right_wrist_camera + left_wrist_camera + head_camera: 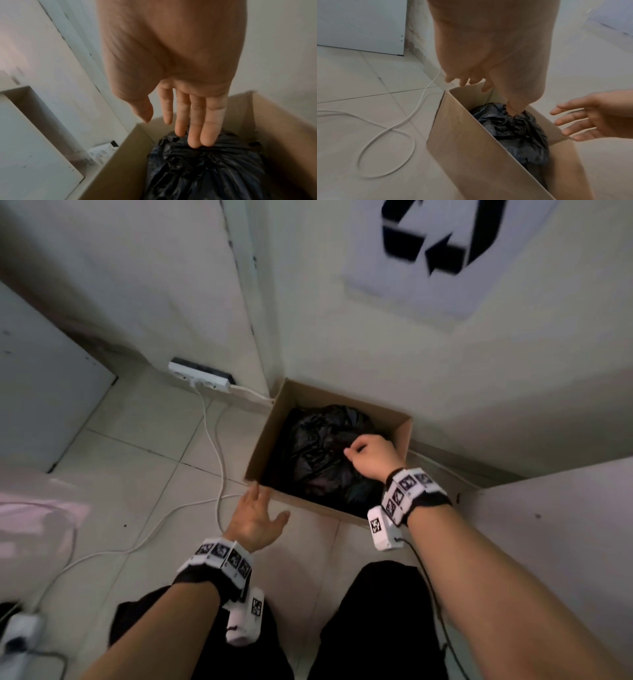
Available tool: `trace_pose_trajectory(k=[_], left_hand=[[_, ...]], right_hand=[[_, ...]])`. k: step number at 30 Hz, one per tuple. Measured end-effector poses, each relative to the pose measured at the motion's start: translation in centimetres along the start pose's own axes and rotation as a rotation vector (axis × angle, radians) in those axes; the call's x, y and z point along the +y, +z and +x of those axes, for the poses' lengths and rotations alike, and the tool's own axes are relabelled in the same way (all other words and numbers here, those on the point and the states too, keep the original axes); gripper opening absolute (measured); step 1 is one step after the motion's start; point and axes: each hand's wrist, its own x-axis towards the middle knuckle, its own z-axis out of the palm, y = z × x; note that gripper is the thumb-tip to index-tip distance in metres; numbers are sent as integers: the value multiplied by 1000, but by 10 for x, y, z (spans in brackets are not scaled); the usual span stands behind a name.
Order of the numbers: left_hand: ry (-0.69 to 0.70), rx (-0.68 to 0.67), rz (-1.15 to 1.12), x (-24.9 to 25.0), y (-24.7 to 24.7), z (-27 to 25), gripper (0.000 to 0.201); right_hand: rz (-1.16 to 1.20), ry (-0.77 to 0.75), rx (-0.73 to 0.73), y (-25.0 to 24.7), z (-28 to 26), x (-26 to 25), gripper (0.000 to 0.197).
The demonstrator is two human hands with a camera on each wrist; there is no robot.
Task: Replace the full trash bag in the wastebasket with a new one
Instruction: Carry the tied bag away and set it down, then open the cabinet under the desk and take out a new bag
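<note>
The right hand (371, 455) reaches down into the cardboard box (265, 440), fingers extended onto the gathered top of the black trash bag (315, 453), not yet gripping. The left hand (255, 518), spread, is near the box's front corner.

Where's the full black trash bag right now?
In the head view, the black trash bag sits inside the open cardboard box in the wall corner, right of the white power strip, with the right hand over it.
</note>
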Motion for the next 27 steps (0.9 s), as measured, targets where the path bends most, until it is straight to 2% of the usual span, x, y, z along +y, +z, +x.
trace_pose_trajectory(k=[7,11,14,20,23,27], left_hand=[[-124,-190,-209,14,-57,-207,45],[-113,-273,-214,32,-73,-283,34],[36,-327,-136,65,-74,-306,34],[345,-471,32,152,-42,-327,36],[403,-521,100,178,-18,-342,34],[462,-642,265,204,43,-381,36]], right_hand=[[240,-11,99,-114,-213,-44,18],[309,16,39,-138,-324,-36,18],[344,114,18,-121,-387,-3,20],[439,441,-19,-56,-521,81,25],[516,596,-39,-26,-584,118,24],[662,759,40,7,-674,180,32]])
